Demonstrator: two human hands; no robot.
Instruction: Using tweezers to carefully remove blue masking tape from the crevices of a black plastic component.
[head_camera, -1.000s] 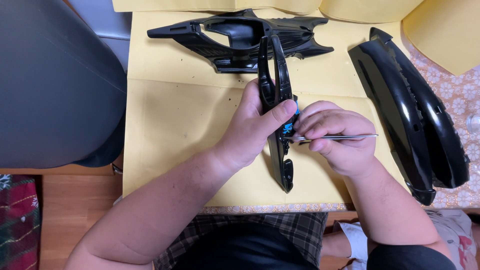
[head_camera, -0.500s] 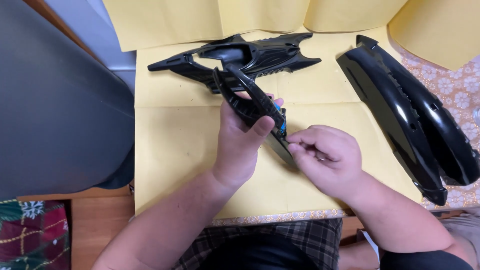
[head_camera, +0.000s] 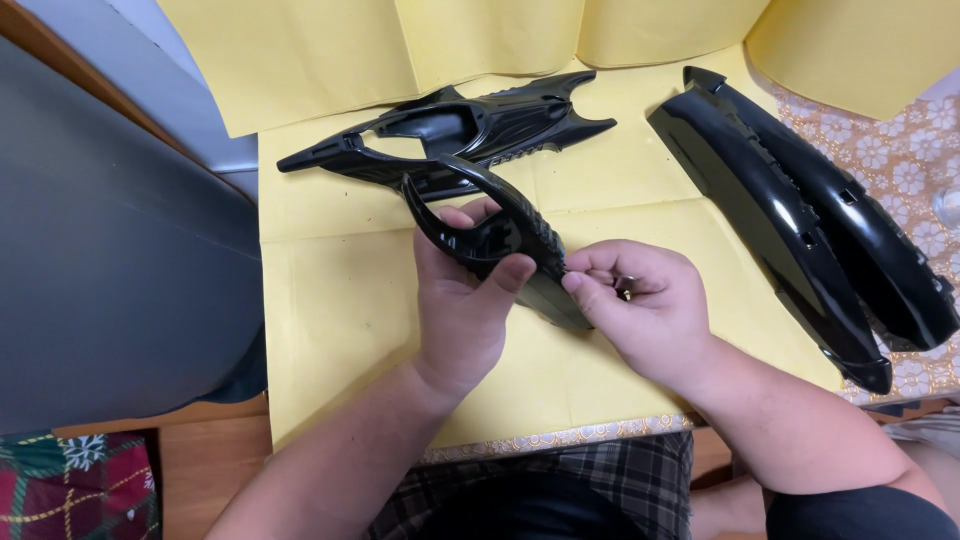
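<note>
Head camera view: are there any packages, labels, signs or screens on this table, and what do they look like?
None shows: no package, label, sign or screen.
Yellow paper sheets: plain, unprinted, spread over the table.
Black plastic part: glossy, curved, held in the left hand, the right hand touching its edge.
Dark grey panel: blank curved surface at the left edge.

Single head-worn view, steeply down, close over yellow paper (head_camera: 340, 320).

A forked black plastic fairing panel (head_camera: 470, 135) lies at the yellow paper's (head_camera: 330, 300) far edge; a long black fender (head_camera: 800, 215) lies along its right edge.
</note>
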